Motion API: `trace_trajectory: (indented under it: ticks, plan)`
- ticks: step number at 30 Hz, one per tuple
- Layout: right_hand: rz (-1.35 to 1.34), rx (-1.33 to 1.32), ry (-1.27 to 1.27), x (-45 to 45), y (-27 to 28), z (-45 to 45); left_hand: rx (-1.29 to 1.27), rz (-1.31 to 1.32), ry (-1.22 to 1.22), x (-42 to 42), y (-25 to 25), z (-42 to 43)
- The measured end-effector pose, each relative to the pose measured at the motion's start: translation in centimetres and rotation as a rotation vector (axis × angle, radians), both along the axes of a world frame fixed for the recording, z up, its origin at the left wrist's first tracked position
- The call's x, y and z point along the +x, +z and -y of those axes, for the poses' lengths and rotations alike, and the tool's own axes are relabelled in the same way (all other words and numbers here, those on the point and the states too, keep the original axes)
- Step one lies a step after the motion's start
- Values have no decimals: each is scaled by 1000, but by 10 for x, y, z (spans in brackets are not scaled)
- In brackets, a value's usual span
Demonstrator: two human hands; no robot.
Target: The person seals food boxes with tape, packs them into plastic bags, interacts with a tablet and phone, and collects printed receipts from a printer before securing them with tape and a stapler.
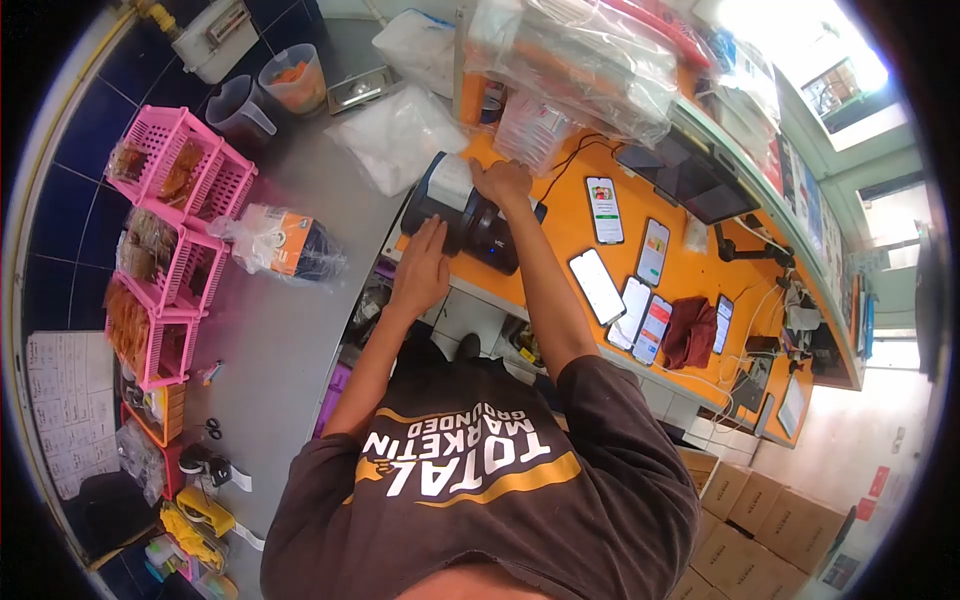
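A black label printer (492, 240) with a small blue light stands at the left end of the orange counter. White paper or a label roll (450, 183) shows at its far left part. My left hand (424, 268) lies on the printer's near left side, fingers stretched out and together. My right hand (503, 184) is at the far side of the printer, its fingers bent over the edge; the fingertips are partly hidden. Beside the printer stand stacked clear plastic cups (535, 130).
Several lit phones (604, 210) and a dark red cloth (690, 333) lie on the orange counter (550, 275). A monitor (690, 180) stands behind. On the grey metal table (270, 340) are pink baskets (190, 260), a wrapped carton (285, 245) and jugs (293, 80). Cardboard boxes (750, 530) sit lower right.
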State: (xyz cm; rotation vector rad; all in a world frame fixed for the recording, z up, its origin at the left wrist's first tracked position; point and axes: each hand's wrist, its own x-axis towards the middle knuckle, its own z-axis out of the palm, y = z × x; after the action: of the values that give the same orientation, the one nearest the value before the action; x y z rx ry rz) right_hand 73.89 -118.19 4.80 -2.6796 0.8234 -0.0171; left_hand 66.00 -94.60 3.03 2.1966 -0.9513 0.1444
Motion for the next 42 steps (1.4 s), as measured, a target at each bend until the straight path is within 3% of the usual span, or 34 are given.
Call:
trace_trajectory:
  ticks: [2, 6, 9, 12, 16, 19, 22, 23, 25, 26, 31, 38, 39, 40, 42]
  plan:
    - [-168, 97, 53, 9, -1, 8, 105, 7, -32, 6, 0, 7]
    - [-118, 138, 2, 20, -17, 13, 202, -12, -48, 11, -8, 12]
    - [-39, 377, 36, 25, -15, 21, 233, -16, -51, 9, -13, 10]
    - [439, 836, 105, 25, -6, 4, 228, -13, -27, 8, -15, 10]
    - [588, 1121, 370, 3, 34, -41, 208, 22, -13, 7, -16, 6]
    - [482, 732, 828, -49, 83, -67, 154, 44, -18, 4, -21, 5]
    - [414, 303, 1170, -111, 112, -64, 373, -266, -91, 8, -32, -3]
    - [344, 78, 1337, -124, 113, -57, 291, -158, -83, 14, -35, -5]
    - [343, -36, 1386, -144, 106, -35, 124, 44, -55, 14, -43, -3]
    - [359, -154, 1435, -154, 102, -23, 172, 80, -60, 9, -28, 0]
    - [398, -16, 1302, -172, 105, 6, 216, 46, -64, 12, -31, -3]
    - [485, 282, 974, -210, 133, -46, 203, 25, -96, 12, -32, -12]
    - [448, 342, 865, -214, 135, -62, 17, -34, -45, 8, -37, -15]
    - [437, 368, 917, -221, 133, -72, -169, -86, 17, 3, -42, -22]
    - [6, 609, 680, -225, 118, -96, -526, -765, -71, -17, -22, -65]
